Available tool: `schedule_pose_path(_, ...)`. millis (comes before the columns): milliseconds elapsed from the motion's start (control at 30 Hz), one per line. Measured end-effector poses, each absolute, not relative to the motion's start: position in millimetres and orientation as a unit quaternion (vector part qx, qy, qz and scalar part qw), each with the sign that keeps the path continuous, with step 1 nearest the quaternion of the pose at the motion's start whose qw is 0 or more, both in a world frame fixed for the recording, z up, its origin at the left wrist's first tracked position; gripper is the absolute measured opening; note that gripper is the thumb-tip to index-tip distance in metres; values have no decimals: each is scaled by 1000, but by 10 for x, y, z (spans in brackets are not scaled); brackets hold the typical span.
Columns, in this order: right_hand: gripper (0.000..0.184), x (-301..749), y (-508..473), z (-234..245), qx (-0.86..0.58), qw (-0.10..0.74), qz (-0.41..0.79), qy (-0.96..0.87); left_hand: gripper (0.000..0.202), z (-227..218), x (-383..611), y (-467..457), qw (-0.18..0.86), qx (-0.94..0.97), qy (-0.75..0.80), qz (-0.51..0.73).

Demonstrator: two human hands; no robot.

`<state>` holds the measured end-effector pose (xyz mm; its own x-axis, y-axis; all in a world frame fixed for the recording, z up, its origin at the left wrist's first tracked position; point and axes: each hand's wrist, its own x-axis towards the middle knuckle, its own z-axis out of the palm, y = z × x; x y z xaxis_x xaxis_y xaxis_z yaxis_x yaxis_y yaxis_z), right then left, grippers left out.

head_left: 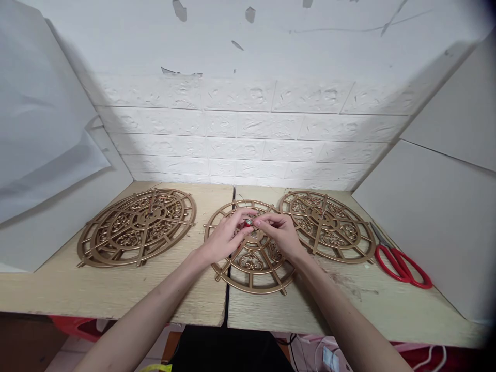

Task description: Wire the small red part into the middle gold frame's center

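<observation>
A round gold openwork frame (251,268) with scroll patterns lies flat in the middle of the table, below both hands. My left hand (223,238) is closed over its centre, thumb and fingers pinching a small red and silvery piece (248,223) whose kind is too small to tell. From the other side, the bent fingers of my right hand (282,236) press together at the piece's right edge. Whatever those fingertips grip is too small to make out. A thin wire sticks up behind the left fingers.
Similar gold frames (135,248) lie stacked on the left, with thin wires at their centre. More gold frames (337,250) lie to the right. Red-handled scissors (403,266) rest by the right-hand panel. A gap splits the table (186,289), and a white brick-pattern wall (251,126) stands behind.
</observation>
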<state>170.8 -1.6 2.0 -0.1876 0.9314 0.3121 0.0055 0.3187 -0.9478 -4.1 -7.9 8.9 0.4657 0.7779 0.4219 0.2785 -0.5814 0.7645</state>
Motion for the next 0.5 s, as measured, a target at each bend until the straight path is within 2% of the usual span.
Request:
schedule_pose_path(233,26,1719,-17,25,-387,509,437,-633,19,90,-41,-82,309,784,351,409)
schedule_pose_path(500,21,1738,-2,12,-373,525,440,-626,18,41,-32,-52,392,740,341,427)
